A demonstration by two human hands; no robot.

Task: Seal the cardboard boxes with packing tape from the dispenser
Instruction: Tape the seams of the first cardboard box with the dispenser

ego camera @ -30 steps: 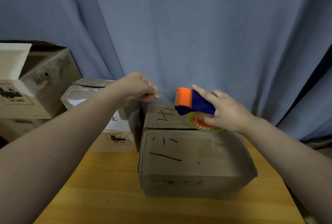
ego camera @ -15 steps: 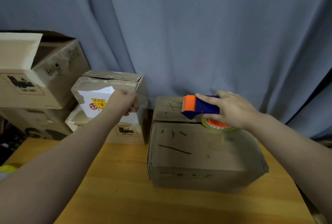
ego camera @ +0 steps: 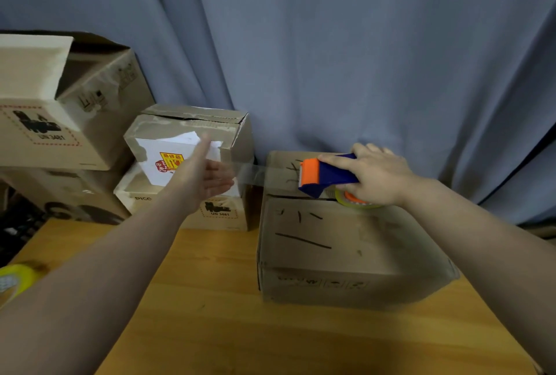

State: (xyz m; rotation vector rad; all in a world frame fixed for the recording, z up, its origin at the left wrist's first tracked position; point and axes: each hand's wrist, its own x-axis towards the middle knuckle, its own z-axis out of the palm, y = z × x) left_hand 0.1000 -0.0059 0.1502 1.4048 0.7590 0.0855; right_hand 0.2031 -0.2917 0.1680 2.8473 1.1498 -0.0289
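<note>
A big blue curtain (ego camera: pixel 331 43) fills the top of the frame. Under it a wooden bench (ego camera: pixel 210 329) runs across the bottom. The box to be sealed, a brown cardboard box (ego camera: pixel 346 254), sits on the bench right of the middle, with black pen marks on its top. Its seam runs left to right across the top, near the far side.

At the left of the frame is a pile of other boxes (ego camera: pixel 75 121). One with a white label (ego camera: pixel 186 139) stands just beside the brown box, behind the left hand. It is close to where the tape has to go, so it could get in the way.

The right hand (ego camera: pixel 376 176) is on top of the box at the seam. Its fingers are wrapped around the blue and orange tape dispenser (ego camera: pixel 323 177), which rests on the box. The orange end points left.

A strip of clear tape (ego camera: pixel 255 174) goes from the orange end out to the left, past the box edge. It lies along the same line as the seam. The left hand (ego camera: pixel 207 179) is at the far end of the strip, left of the box. Its fingers are spread open, and the tape end seems stuck to them, though it is blurry. This hand is the nearer one to the loose end. It probably has to bring that end down onto the left side of the box.

A yellow roll (ego camera: pixel 15 281) sits at the lower left edge, well apart.
</note>
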